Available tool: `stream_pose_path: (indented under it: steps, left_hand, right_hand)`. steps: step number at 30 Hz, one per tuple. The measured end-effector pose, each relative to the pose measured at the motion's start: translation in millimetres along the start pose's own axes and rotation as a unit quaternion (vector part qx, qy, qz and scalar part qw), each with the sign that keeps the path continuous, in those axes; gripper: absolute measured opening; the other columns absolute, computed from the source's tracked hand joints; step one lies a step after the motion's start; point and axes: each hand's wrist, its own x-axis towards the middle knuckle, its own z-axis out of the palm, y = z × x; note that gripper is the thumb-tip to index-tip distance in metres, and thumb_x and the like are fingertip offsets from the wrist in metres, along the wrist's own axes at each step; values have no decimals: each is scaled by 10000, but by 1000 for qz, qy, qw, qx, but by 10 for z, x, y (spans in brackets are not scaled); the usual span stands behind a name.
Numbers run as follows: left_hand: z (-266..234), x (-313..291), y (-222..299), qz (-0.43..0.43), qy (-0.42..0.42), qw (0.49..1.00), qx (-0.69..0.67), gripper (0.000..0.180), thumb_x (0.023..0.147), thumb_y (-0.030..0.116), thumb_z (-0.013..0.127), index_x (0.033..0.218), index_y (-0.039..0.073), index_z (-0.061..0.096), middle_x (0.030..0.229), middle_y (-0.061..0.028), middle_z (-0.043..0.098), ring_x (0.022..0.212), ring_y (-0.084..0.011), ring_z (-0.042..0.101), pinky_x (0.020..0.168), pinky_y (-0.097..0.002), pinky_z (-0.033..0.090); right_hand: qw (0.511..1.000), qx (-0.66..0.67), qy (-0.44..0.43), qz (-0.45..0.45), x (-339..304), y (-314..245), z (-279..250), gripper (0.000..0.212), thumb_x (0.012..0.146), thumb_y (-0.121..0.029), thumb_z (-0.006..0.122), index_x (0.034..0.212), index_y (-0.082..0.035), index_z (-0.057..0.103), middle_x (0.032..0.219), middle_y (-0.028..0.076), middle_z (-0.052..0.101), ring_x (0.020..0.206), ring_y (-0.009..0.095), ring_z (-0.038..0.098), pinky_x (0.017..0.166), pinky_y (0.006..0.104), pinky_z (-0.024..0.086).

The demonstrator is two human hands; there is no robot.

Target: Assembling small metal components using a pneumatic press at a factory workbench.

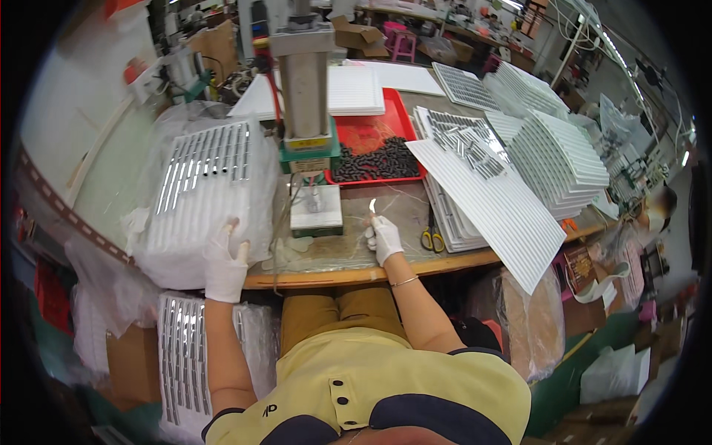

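Observation:
My left hand (226, 265), in a white glove with bare fingertips, rests at the near right edge of a white ribbed tray (182, 230). Its thumb stands apart from the fingers, and nothing shows between them. Rows of shiny silver tubes lie in the tray's far grooves. Over the bench my right hand (386, 241), gloved the same way, pinches a small shiny silver piece (372, 205) that points upward. Left of that hand stands a bench press (304, 89) with a pale square base block (317, 211); a small clear or metal fixture sits on the block.
Behind the press, a red tray (400, 111) holds many small black parts. Yellow-handled scissors (432, 239) lie to the right. White ribbed sheets (489, 211) overhang the bench's front edge (341, 278), with loose silver tubes (471, 148) on top. More sheet stacks (549, 159) stand at far right.

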Motion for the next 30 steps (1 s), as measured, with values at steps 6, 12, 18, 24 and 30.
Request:
stream_pose_path:
  steps: [6,12,18,24,30]
  left_hand:
    - [245,366,-149,-34,-129,976,174,521,790,272,584,1240,27,482,1196,-194,517,1122,-381,448,962,-407,359]
    - [94,1051,-268,-175,-223,947,149,467,805,398,559,1086,27,590,1079,-192,598,998,-338,566,860,-396,436]
    - [177,1544,-479,-134,-189,958,168,450,800,410,559,1031,26,598,1041,-192,606,965,-351,571,819,-410,452]
    - [461,1600,-537,-86,-189,940,271,477,754,260,629,1132,-11,525,1044,-236,563,977,-381,536,847,-436,425]
    - [470,1187,-570,-29,-124,959,252,571,735,209,628,1226,-30,460,1098,-239,541,1051,-383,491,920,-427,383]
  right_hand:
    - [999,28,-33,0,-88,-140,8,228,908,-267,527,793,-71,548,548,-5,465,380,70,349,345,222,253]
    - [998,14,-40,35,-31,-48,55,210,918,-252,508,844,-61,553,553,-13,463,392,56,348,348,206,252]
    - [998,-49,-36,16,-69,-88,44,191,912,-215,497,840,-52,567,561,9,505,391,71,380,346,208,279]
    - [997,-54,-43,36,-43,-105,45,194,920,-203,473,867,-44,571,582,1,491,414,66,376,364,205,276]
    - [996,59,-18,67,18,-189,-78,183,918,-209,484,855,-61,570,591,-4,488,420,62,356,373,204,253]
